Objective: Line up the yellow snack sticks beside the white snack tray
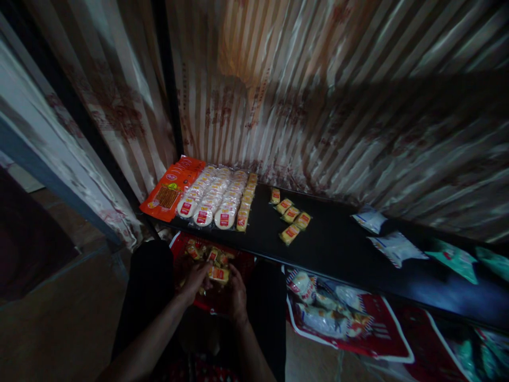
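Observation:
Over a red basket (175, 243) between the knees, my left hand (195, 280) grips a small yellow wrapped snack cake (218, 274) with a red label. On its other side my right hand (237, 292) curves its fingers against the packet's right end. More snack cakes (193, 249) of the same sort lie in the basket, partly hidden by the hands. Several matching packets (291, 214) lie loose on the black shelf (262, 233). Left of these, one yellow row (246, 201) stands beside rows of round white wrapped crackers (225, 212).
An orange snack bag (170, 191) lies at the shelf's left end. White packets (397, 247) and green packets (453, 259) rest farther right. Under the shelf edge stands another red basket (382, 329) with wrapped food. A striped curtain (318, 106) hangs behind, beside a black post (169, 74).

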